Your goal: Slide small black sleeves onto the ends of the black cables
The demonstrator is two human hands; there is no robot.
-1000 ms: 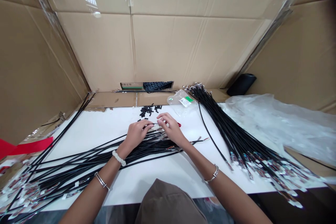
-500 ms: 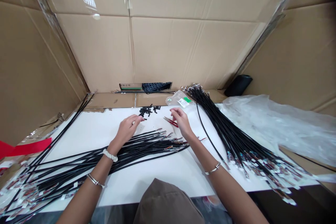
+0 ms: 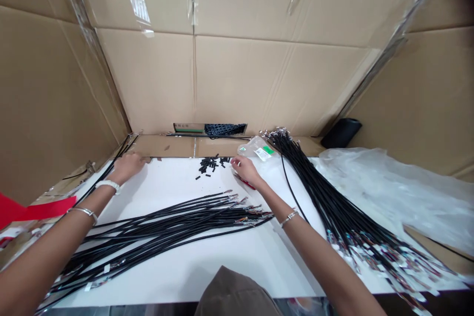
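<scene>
My left hand (image 3: 128,168) lies at the far back left of the white table (image 3: 222,276), on or beside a long black cable (image 3: 99,180); I cannot tell whether it grips it. My right hand (image 3: 244,169) is at the back middle, its fingertips close to a scatter of small black sleeves (image 3: 211,165). Red-handled snips (image 3: 245,182) lie mostly hidden under that palm. A loose bundle of black cables (image 3: 166,224) with stripped ends lies in front of both hands.
A thick bundle of black cables (image 3: 326,197) with white-tagged ends lies on the right, over the table edge. Behind it are a small labelled plastic bag (image 3: 256,149) and a clear plastic sheet (image 3: 392,187). Cardboard walls (image 3: 237,84) surround the table's back and sides.
My hands have moved apart from the cables in front of me. The left hand has gone far to the back left. The right hand has come down over the red-handled snips.
</scene>
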